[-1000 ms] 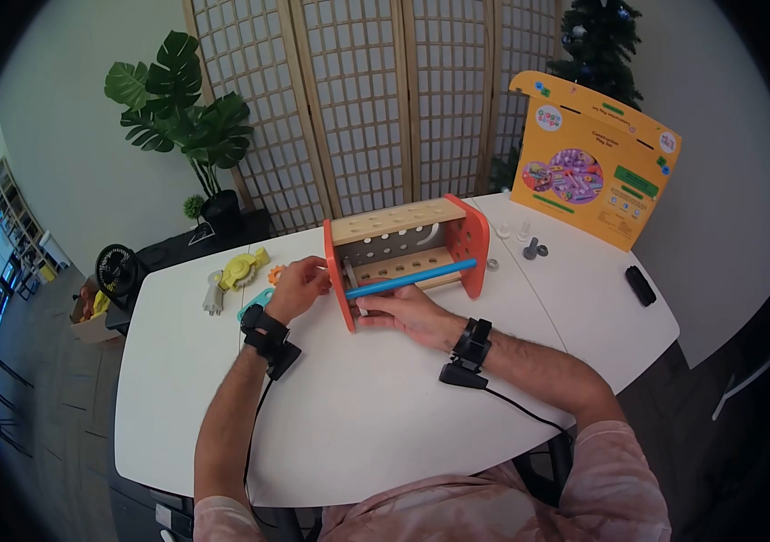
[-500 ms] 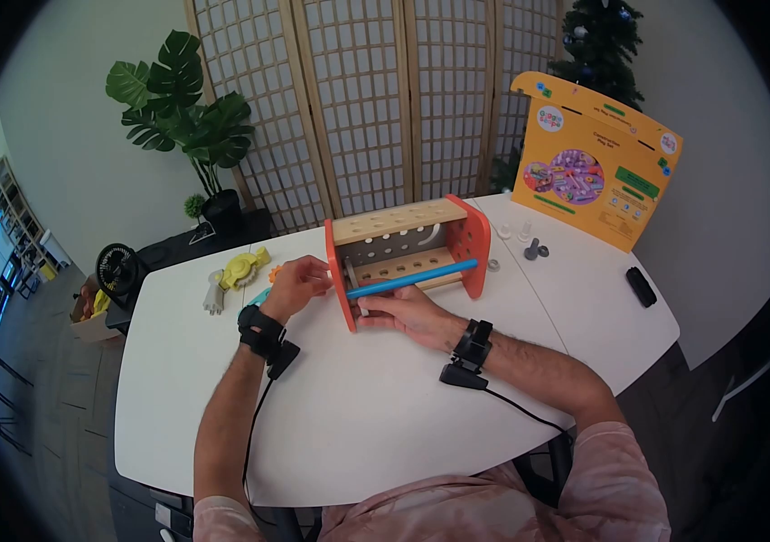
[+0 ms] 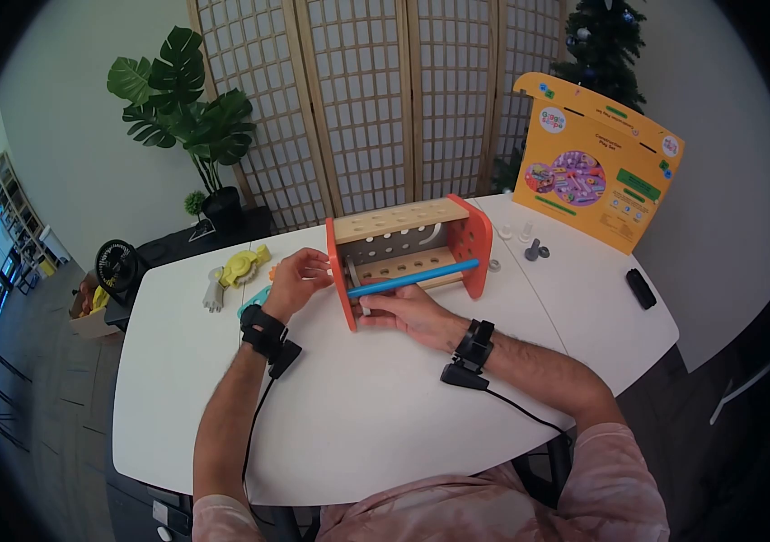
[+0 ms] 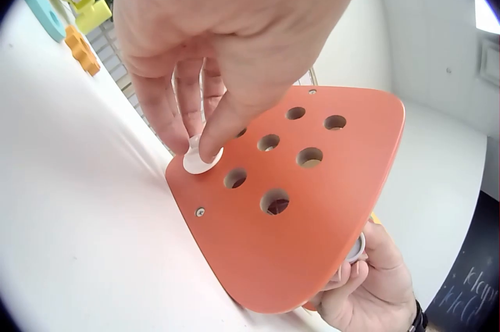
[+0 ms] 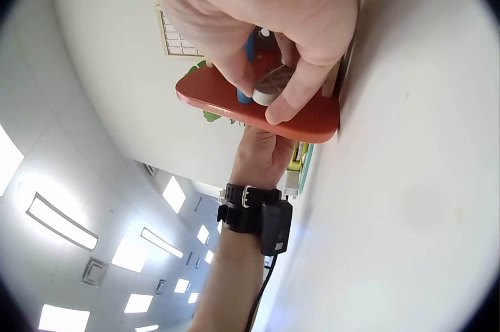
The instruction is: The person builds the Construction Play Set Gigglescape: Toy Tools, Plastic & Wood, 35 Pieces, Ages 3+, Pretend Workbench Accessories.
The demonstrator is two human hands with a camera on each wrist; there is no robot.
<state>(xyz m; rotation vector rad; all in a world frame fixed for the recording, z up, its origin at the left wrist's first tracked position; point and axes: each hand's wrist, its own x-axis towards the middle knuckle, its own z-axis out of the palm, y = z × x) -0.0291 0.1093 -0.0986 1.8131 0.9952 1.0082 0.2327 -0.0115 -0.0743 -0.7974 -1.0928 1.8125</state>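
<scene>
A wooden toy bench with red side panels (image 4: 312, 215) and a blue bar (image 3: 412, 278) across its front stands on the table. Outside the left panel, my left hand (image 3: 293, 285) pinches a white round piece (image 4: 201, 158) against one of the panel's holes. On the inner side of that panel, my right hand (image 3: 414, 316) grips a pale grey round piece (image 5: 273, 84) between thumb and fingers, below the blue bar. Whether the two pieces touch through the panel is hidden.
Yellow piece (image 3: 242, 268), grey piece (image 3: 214, 291) and teal piece (image 3: 254, 305) lie left of the bench. White and grey bolts (image 3: 532, 250), a black object (image 3: 641, 287) and an orange box (image 3: 597, 163) are at the right of the table (image 3: 331, 434).
The head view has shifted very slightly. Both hands stay at the left panel with hardly any movement.
</scene>
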